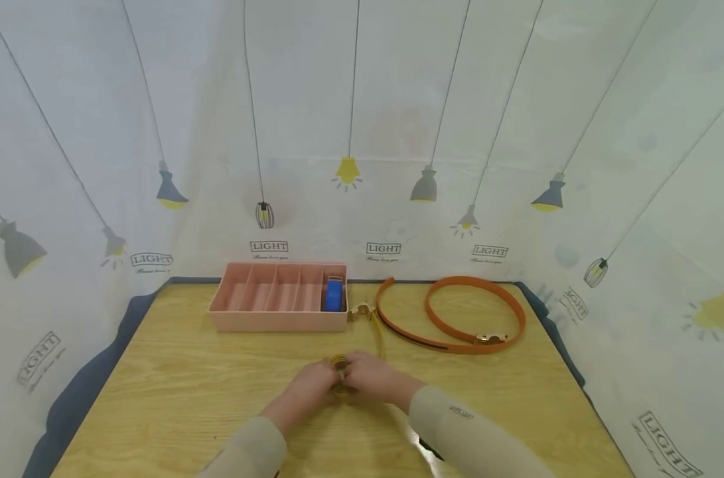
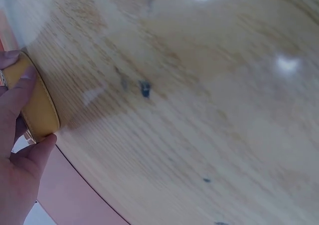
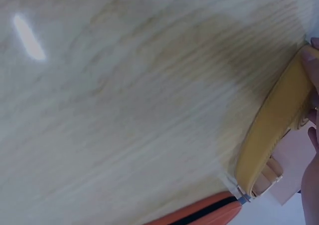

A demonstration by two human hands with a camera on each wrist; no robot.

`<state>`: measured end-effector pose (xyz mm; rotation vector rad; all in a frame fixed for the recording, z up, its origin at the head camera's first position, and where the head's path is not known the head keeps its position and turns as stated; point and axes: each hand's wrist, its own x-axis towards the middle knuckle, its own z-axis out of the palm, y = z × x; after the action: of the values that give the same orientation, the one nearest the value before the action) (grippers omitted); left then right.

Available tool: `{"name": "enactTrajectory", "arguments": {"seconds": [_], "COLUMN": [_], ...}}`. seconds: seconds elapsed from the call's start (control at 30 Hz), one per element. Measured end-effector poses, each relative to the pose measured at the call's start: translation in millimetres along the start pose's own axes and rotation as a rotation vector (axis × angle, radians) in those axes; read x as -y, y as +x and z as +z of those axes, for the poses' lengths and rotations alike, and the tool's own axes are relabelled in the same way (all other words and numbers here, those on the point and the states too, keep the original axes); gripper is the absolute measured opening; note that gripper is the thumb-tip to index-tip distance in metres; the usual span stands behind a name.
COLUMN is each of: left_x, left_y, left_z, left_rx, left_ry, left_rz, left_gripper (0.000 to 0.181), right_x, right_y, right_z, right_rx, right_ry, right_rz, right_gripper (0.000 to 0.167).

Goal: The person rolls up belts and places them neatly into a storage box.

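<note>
Yellow leather-look belt [image 3: 274,115], stitched edge, coiled on wood-grain desk [image 1: 188,385] in front of pink tray [image 1: 278,322]; L hand [image 1: 314,385] & R hand [image 1: 373,376] both grip coil, fingers curled on it. Loose length runs back to metal buckle [image 1: 362,311] by tray's R end. Tray: 5 slots, blue item [image 1: 334,294] in far-R one. Orange belt [image 1: 519,318], looped, off to R. Backdrop [image 1: 397,66]: lamp prints, boxed "LIGHT" txt [image 1: 383,248]; sleeve [image 1: 457,431] txt illegible.

Two belts [image 1: 472,281], one roll [image 1: 334,295] (one tray [image 1: 278,322])
</note>
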<state>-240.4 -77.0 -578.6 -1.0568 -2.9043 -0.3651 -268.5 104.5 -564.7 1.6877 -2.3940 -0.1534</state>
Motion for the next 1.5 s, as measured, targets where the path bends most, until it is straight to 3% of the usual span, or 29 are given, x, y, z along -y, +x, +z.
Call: {"name": "enactTrajectory", "arguments": {"seconds": [0.13, 0.27, 0.33, 0.47, 0.63, 0.83, 1.07, 1.2, 1.3, 1.5], "left_x": [-2.8, -2.6, -2.7, -3.2, -4.9, -1.9, 0.4, -2.1, -5.3, -12.8], "left_y": [0.5, -0.9, -2.2, -4.9, -6.1, -3.2, -3.9, -3.0, 1.3, 7.7], "left_z": [-0.3, -1.4, -1.9, -2.3, -5.0, -6.0, -3.2, -1.2, 3.2, 9.8], "left_rx": [0.021, 0.056, 0.061, 0.065, 0.081, 0.111, 0.017, 0.015, 0.034, 0.0], "left_ry": [-0.004, -0.051, -0.07, -0.062, -0.062, -0.074, -0.024, -0.089, -0.119, -0.099], "left_rz": [0.001, 0.005, 0.025, 0.088, 0.126, 0.129, 0.2, 0.106, 0.03, -0.02], "left_gripper": [0.02, 0.016, 0.016, 0.016, 0.014, 0.017, 0.024, 0.024, 0.022, 0.029], "right_x": [-8, -15, -18, -22, -22, -17, -7, -1, 4, 9], "right_y": [-7.9, -14.5, -16.4, -18.4, -16.7, -13.1, -8.5, -7.1, -6.7, -7.4], "right_z": [-3, -3, -4, -4, -6, -11, -13, -16, -16, -11], "right_rx": [0.085, 0.114, 0.102, 0.063, 0.021, 0.072, 0.103, 0.103, 0.124, 0.124], "right_ry": [-0.134, -0.253, -0.264, -0.248, -0.231, -0.272, -0.348, -0.366, -0.285, -0.195], "right_rz": [-0.075, -0.16, -0.191, -0.227, -0.23, -0.2, -0.171, -0.143, -0.067, 0.041], "right_gripper": [0.013, 0.033, 0.039, 0.029, 0.014, 0.011, 0.016, 0.016, 0.013, 0.03]}}
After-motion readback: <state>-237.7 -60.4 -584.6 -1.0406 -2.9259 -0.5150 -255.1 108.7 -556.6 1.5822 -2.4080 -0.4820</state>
